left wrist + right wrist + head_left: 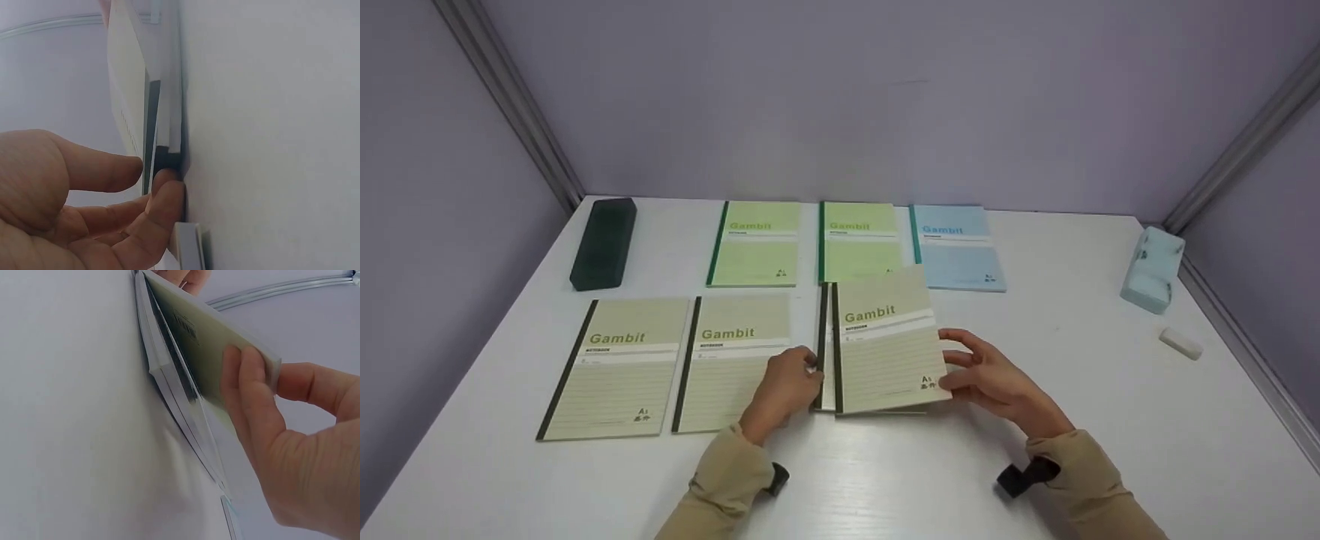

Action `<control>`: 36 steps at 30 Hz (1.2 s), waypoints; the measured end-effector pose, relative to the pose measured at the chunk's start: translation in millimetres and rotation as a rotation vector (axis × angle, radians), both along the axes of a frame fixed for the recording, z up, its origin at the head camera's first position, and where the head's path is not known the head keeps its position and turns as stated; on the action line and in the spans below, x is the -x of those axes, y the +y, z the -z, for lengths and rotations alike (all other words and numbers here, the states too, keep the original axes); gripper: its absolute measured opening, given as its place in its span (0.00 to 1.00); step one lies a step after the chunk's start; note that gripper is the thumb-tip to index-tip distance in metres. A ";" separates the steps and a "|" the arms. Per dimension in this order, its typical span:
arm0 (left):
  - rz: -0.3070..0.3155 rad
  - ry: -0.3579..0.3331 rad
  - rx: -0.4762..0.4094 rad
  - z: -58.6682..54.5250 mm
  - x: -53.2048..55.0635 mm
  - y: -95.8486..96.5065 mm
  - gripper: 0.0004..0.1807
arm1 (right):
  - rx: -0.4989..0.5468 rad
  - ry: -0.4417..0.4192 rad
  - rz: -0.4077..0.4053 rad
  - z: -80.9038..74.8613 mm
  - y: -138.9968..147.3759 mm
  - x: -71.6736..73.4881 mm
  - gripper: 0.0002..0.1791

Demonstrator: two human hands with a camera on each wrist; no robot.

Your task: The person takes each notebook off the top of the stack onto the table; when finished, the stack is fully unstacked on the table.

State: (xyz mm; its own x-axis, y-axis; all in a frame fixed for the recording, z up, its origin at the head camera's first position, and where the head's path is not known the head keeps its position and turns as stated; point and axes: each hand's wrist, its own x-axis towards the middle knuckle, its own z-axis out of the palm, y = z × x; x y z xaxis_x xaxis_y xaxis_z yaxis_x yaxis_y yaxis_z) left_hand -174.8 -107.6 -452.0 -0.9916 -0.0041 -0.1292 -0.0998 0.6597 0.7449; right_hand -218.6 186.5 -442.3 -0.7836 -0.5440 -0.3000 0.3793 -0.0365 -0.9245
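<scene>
Holding a tan notebook [881,341] by both side edges, left hand [787,386] at the spine, right hand [994,379] pinching the far edge. Wrist views show what head view can't: it's tilted up off another notebook [169,377] lying below, fingers [247,399] curled on the cover. White surface [1072,420], lilac walls w/ metal corner strips. Covers read "Gambit", "A5". Beyond the fingers: two green notebooks [755,244], one blue [958,246].
</scene>
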 end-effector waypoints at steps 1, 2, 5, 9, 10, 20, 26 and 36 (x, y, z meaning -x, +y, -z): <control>0.005 0.003 -0.001 0.1 -0.1 -0.3 0.12 | 0.012 0.007 -0.006 -1.0 2.8 -0.6 0.42; 0.010 0.008 -0.001 0.0 -0.2 -0.5 0.12 | 0.021 0.016 -0.010 -2.1 5.8 -1.0 0.41; 0.021 0.015 -0.004 -0.4 -0.3 -1.0 0.13 | 0.049 0.037 -0.022 -5.6 15.2 -2.3 0.40; 0.018 0.022 0.005 -1.0 -0.3 -1.2 0.12 | 0.049 0.046 -0.012 -10.6 27.9 -3.8 0.40; 0.016 0.021 0.006 -1.1 -0.2 -1.1 0.12 | 0.047 0.043 -0.003 -11.8 31.1 -4.2 0.40; -0.006 0.001 0.010 -1.3 0.2 1.1 0.12 | 0.040 0.015 0.084 -21.1 66.0 -8.8 0.41; -0.010 0.009 0.016 -0.3 0.4 1.3 0.12 | 0.059 0.014 0.104 -22.0 88.7 -11.8 0.39; -0.005 -0.015 -0.014 1.1 -1.0 -0.1 0.14 | 0.088 -0.012 0.111 -13.9 115.3 -14.0 0.36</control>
